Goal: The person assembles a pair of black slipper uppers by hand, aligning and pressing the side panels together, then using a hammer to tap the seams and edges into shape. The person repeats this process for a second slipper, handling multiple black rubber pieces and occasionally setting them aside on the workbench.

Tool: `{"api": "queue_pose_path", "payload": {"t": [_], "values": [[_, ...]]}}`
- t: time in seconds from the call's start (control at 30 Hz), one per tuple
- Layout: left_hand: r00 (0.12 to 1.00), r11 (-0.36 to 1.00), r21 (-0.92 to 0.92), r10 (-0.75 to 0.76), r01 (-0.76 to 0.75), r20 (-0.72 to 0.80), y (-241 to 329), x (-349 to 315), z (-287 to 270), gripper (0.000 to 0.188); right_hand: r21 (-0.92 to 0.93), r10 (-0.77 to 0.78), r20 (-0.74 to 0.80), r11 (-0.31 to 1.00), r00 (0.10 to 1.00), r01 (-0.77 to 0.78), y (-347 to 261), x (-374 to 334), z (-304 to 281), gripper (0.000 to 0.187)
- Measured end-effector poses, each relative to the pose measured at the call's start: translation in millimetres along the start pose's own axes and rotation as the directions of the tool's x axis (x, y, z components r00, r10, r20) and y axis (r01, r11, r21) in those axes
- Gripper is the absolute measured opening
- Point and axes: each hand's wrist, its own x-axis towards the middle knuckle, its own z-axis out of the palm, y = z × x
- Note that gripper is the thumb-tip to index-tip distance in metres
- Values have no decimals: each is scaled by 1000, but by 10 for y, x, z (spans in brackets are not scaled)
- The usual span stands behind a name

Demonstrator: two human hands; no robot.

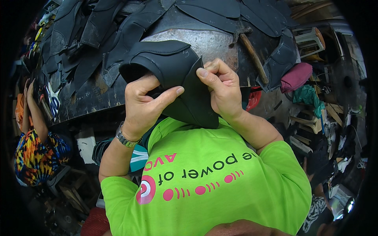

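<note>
Between my hands, at the table's near edge, is a black stitched shoe upper [167, 65], curved round into a hollow shape. My left hand [147, 96] grips its left side, thumb on the outer face and fingers tucked into the opening, where they are partly hidden. On the other side my right hand [222, 84] pinches the upper's edge between thumb and bent fingers. The lower part of the upper hangs down against my green shirt.
Many black shoe pieces [208, 11] cover the dark table [90, 98]. A hammer [252, 55] lies right of a worn metal plate [206, 41]. Scissors [53, 96] are at the left edge, near another person [37, 153]. Maroon cloth [296, 77] and a plastic stool [311, 41] stand right.
</note>
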Motion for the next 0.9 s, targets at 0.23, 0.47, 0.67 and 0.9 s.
{"api": "queue_pose_path", "payload": {"t": [0.23, 0.47, 0.67, 0.9], "values": [[998, 998, 39, 45, -46, 38, 9, -15, -34, 22, 165, 392, 126, 898, 911, -409, -129, 125, -67, 16], [999, 999, -15, 41, -40, 29, 25, 9, -27, 22, 128, 327, 63, 934, 943, -332, -177, 261, -34, 28], [991, 981, 148, 129, -125, -23, 80, 56, 40, 32, 166, 314, 221, 921, 923, -353, -156, 299, -73, 11], [990, 838, 537, 139, -99, -35, 105, -184, 23, 42, 177, 464, 178, 852, 868, -492, -202, 327, -206, 17]]}}
